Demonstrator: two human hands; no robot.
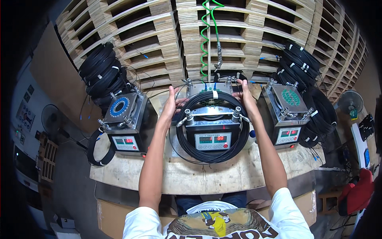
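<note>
White-sleeved arms point(152, 175) stretch forward, the left hand point(171, 106) and right hand point(247, 100) held apart, palms facing inward. Between them, the black cable coil point(213, 156) rings the front of the middle machine point(213, 141). Some fingers are hidden beside the coil's upper edges; whether the 2 hands grip it, I cannot tell.

Fingers point(171, 92) beside black cable coil point(214, 156)
</note>
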